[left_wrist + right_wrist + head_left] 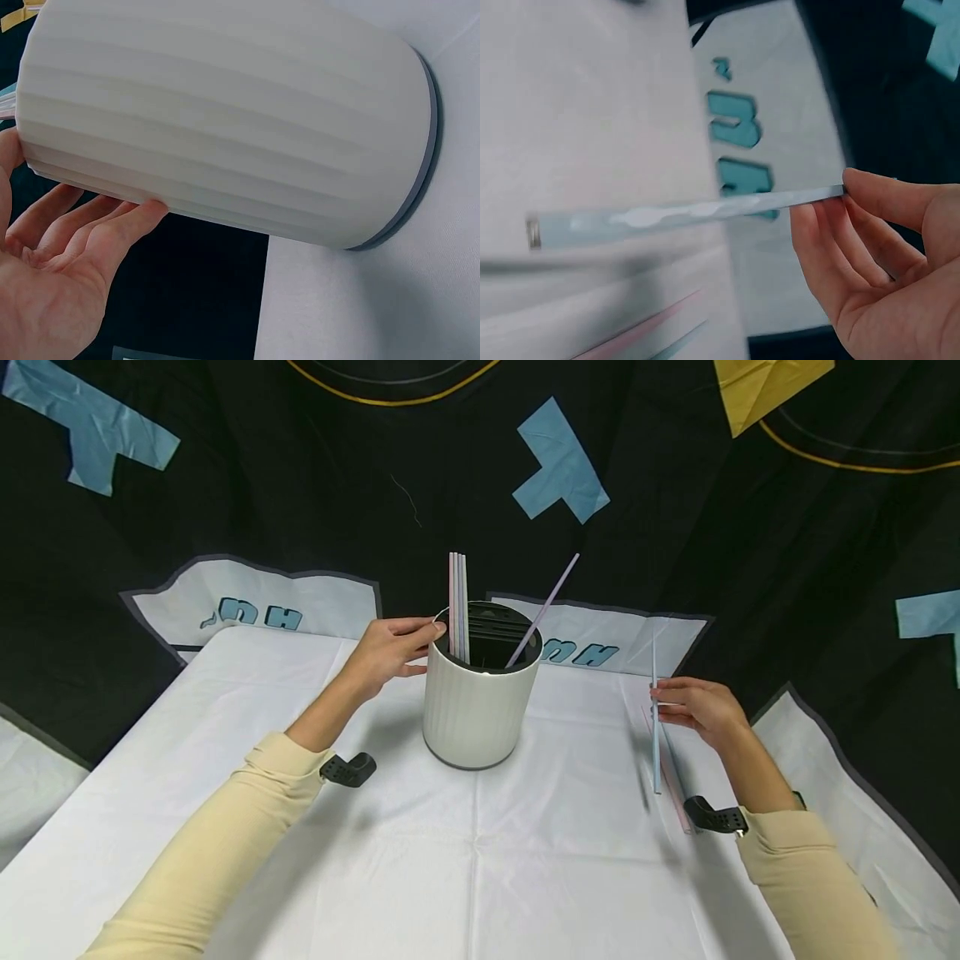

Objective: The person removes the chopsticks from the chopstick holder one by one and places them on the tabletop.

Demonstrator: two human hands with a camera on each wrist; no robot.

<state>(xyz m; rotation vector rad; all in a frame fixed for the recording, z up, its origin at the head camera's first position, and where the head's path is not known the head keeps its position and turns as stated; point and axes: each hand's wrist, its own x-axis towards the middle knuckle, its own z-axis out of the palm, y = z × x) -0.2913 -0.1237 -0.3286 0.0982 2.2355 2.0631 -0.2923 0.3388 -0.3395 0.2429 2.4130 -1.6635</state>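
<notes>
A white ribbed container [480, 718] with a dark slotted insert [491, 625] stands upright on the table. My left hand [393, 652] holds it at its left side, thumb at the rim and fingers against the wall [225, 127]. Several pale straws [458, 602] stand bunched in its left part, and one lilac straw [546, 606] leans to the right. Off to the right, my right hand [697, 706] pinches a light blue straw [705, 214] near one end, between thumb and fingers. Its hollow far end points downward over the table.
Under the right hand, a pink straw [675, 793] and a blue straw [679, 341] lie on the white tablecloth [405, 877]. Behind the table hangs a black cloth [450, 510] with pale blue patches [562, 460]. A black wrist device [348, 770] sits at the left cuff.
</notes>
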